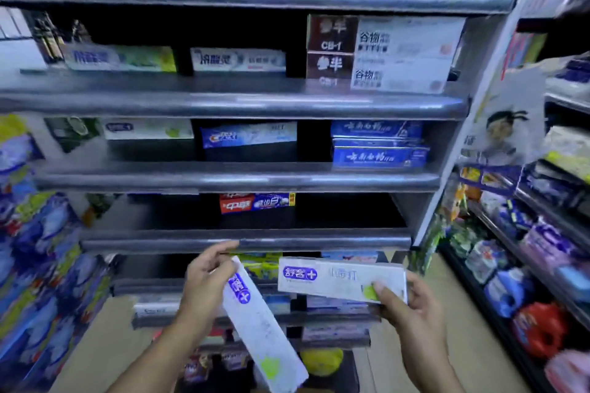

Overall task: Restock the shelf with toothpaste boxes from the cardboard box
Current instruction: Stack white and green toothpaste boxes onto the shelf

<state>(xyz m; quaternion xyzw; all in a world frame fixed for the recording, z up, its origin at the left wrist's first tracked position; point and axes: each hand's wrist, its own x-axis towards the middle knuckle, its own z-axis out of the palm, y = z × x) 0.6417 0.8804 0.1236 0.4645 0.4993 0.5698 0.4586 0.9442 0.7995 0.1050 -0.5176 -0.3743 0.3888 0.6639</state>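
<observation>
Shelf bay: clearances and obstructions.

Widest access is on the sparse tier (319, 242), where a lone red box (257, 202) sits mid-width with dark open bays on either side. On the tier above, a green-white box (148, 128), a tilted blue-white box (249, 135) and a blue stack (380, 145) leave a clear gap between the last two. Higher still, a tall stack (383, 54) nearly reaches the shelf overhead; a low green box (119, 57) and a low white box (238, 59) beside it leave headroom. The lower tiers are screened by the left hand (207, 277) gripping a slanted white box (261, 329) and the right hand (412, 303) holding a level white box (341, 279). Blue packs (41, 233) crowd the left flank.
</observation>
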